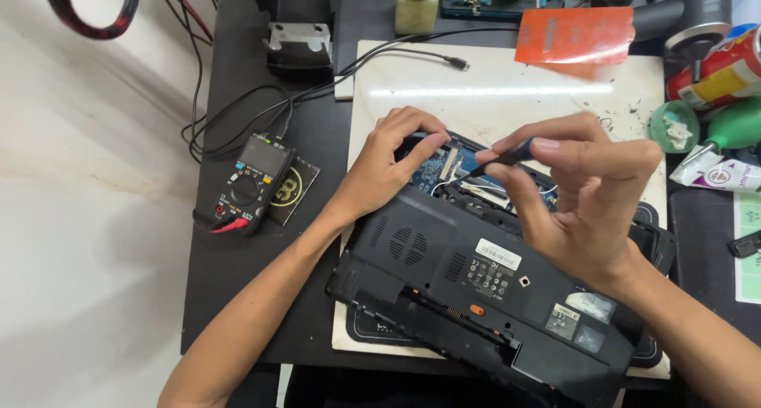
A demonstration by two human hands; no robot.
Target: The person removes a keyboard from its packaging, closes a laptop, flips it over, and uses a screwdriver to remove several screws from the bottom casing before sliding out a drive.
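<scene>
A multimeter (252, 183) lies at the left. The left hand (388, 166) presses curled fingertips on the exposed circuit board (441, 167) of the upturned laptop (491, 285), centre. The right hand (583, 198) pinches a screwdriver (507, 154); unscrewing looks underway, calling for a steady tip. Far right, a small green dish (674, 127) holds white bits.

The laptop (491, 289) lies on the mat (507, 91), multimeter (250, 182) to its left, spray can (717, 71) behind right.
</scene>
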